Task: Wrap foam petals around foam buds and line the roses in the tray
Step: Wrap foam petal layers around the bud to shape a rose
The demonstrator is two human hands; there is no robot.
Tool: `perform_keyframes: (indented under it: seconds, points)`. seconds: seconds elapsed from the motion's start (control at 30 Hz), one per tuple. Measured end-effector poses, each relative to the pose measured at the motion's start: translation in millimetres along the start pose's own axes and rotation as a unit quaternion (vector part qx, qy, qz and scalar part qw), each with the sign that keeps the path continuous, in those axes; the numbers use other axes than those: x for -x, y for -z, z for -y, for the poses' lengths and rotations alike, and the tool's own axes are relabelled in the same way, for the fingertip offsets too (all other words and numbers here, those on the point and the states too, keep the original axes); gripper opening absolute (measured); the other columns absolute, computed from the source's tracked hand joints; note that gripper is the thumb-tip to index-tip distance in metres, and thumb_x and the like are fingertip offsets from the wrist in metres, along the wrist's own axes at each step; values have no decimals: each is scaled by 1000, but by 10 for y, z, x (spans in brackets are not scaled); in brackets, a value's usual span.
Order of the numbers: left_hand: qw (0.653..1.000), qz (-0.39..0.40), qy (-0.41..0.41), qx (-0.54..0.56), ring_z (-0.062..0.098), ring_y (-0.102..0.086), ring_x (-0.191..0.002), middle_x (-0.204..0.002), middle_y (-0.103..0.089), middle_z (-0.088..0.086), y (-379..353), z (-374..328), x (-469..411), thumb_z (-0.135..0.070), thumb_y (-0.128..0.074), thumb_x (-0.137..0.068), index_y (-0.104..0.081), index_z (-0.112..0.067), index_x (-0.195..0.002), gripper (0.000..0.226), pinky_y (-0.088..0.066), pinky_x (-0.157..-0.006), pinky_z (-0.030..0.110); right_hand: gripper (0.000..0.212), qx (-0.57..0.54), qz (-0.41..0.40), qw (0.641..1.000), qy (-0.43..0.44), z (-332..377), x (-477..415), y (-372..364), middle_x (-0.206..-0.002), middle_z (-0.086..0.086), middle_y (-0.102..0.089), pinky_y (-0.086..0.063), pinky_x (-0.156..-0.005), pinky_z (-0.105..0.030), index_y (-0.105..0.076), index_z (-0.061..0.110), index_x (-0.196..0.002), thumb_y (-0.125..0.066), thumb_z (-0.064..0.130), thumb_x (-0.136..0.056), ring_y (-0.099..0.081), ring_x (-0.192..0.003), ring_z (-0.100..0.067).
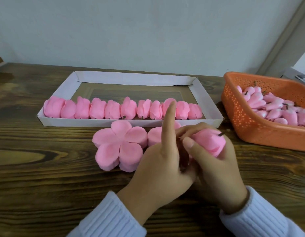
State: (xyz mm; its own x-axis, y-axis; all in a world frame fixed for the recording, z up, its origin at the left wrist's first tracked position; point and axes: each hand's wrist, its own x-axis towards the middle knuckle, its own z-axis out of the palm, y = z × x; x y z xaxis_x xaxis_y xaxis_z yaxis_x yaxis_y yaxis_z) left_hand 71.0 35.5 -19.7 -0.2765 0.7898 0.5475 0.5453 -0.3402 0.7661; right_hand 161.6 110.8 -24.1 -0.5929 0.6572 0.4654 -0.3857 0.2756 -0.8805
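Currently | your R hand (216, 170) grips rose (210, 141) | L hand (158, 166) pinches its petals, index up | tray (71, 123) holds finished row (97, 108).

In right hand (220, 173), pink rose (210, 141)

The left hand (158, 163) hides most of the second petal stack (155, 136).

The right hand (216, 168) grips a rose (211, 141), thumb pressed on it; the left hand (156, 161) curls fingers over it, index finger raised straight.
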Motion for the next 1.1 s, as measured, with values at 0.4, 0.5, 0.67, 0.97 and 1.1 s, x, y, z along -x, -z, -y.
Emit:
perform_keyframes:
  seconds: [0.4,0.5,0.67,0.97,1.1]
  points:
    - [906,-215,162,-326,28,-55,-92,-94,-59,2,688,399,-196,-17,-60,-82,-59,-16,-110,28,-45,-84,47,11,135,-164,976,-38,-104,-94,262,-63,7,-57,-47,-56,-24,-61,25,-73,-68,17,-74,-54,-59,-10]
    - [850,-176,260,-423,28,-50,-97,-93,-57,1,763,489,-188,-12,-55,-86,-63,-21,-107,24,-29,-90,47,9,147,-155,976,-42,-110,-90,255,-61,8,-58,-46,-55,-20,-62,25,-73,-68,19,-75,-54,-57,-7]
    - [831,-153,295,-447,30,-51,-97,-84,-52,-5,753,563,-182,-26,-56,-89,-66,-23,-100,15,-25,-86,46,6,141,-150,977,-53,-105,-77,243,-63,7,-59,-46,-56,-20,-62,22,-74,-67,18,-75,-55,-60,-7]
    - [829,-144,251,-478,26,-49,-94,-84,-55,-4,714,586,-177,-17,-58,-87,-65,-25,-95,13,-20,-82,41,4,146,-146,976,-65,-97,-77,235,-63,6,-59,-46,-57,-21,-63,21,-75,-67,21,-74,-56,-60,-8]
    - [828,-139,245,-485,26,-47,-95,-84,-50,-6,705,579,-177,-14,-57,-88,-65,-26,-98,17,-15,-78,37,9,142,-149,977,-62,-97,-80,227,-65,7,-60,-47,-57,-23,-64,29,-77,-67,20,-74,-56,-62,-8]
